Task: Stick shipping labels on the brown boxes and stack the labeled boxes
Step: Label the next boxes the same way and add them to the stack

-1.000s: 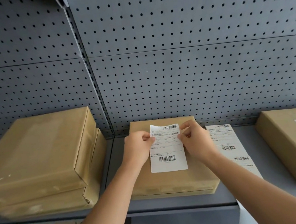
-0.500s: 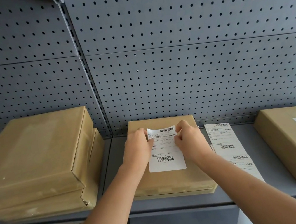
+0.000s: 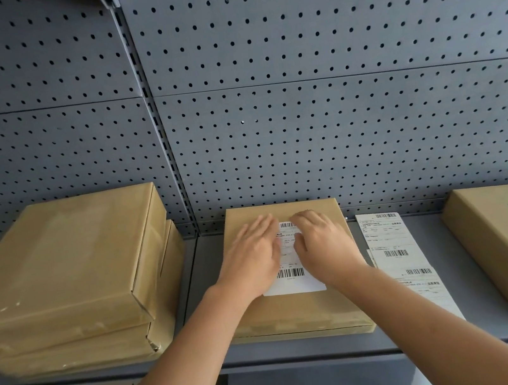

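Half a second ago the hands pinched the top corners of the white rectangular paper shipping label point(image 3: 293, 281); they have since let go and laid it down. Now the left hand point(image 3: 253, 259) and the right hand point(image 3: 324, 244) lie flat on it, fingers straight, side by side and almost touching. They press its upper half onto the flat brown cardboard box point(image 3: 298, 315) directly beneath them. The label's lower edge, with a barcode, shows just below the palms, roughly mid-way across the box top.

The label looks thin and limp. It would likely crease or trap air if rubbed unevenly, so smoothing from its middle out to the edges seems wise. The box appears stiff, shallow and probably light, with a slick taped skin. For stacking, a hold on its two opposite sides, one hand each, looks safest.

Just right of the right hand a long white strip of printed labels point(image 3: 396, 256) lies on the grey metal shelf point(image 3: 200, 284). Farther right sits a brown box already labelled point(image 3: 500, 246). Left of the left hand stands a stack of two larger brown boxes point(image 3: 58, 266), with no label visible on top. Beyond the fingertips rises a grey perforated back panel point(image 3: 301, 118).
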Demonstrator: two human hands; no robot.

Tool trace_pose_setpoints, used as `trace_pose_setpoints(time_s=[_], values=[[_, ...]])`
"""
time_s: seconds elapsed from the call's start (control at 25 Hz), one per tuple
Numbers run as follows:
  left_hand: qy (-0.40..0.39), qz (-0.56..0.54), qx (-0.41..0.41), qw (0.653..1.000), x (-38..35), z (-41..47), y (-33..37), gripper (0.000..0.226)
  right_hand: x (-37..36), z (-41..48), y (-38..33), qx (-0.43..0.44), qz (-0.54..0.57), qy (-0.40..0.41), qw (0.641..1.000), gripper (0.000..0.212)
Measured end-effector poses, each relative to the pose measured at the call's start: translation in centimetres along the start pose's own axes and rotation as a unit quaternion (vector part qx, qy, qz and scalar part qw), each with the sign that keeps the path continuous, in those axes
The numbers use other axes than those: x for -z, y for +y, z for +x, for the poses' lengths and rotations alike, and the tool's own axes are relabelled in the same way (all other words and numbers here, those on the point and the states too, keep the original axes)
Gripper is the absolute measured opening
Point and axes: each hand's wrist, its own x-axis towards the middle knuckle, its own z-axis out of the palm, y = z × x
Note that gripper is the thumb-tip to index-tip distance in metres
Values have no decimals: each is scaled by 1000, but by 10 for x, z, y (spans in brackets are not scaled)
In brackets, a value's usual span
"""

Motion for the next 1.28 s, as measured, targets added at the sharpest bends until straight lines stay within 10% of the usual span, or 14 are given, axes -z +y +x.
trace_pose_setpoints(time_s=[0.24,0.72,1.28], values=[[-78,34,9,996,-3,2,-2,57,-16,-1,-4,35,-55,-122,990,54],[-79,31,73,994,4,-10,-25,59,6,-14,24,-88,-39,-148,984,63],[-115,58,21,991,0,-54,17,61,8,-56,1,-9,-59,-161,985,61]])
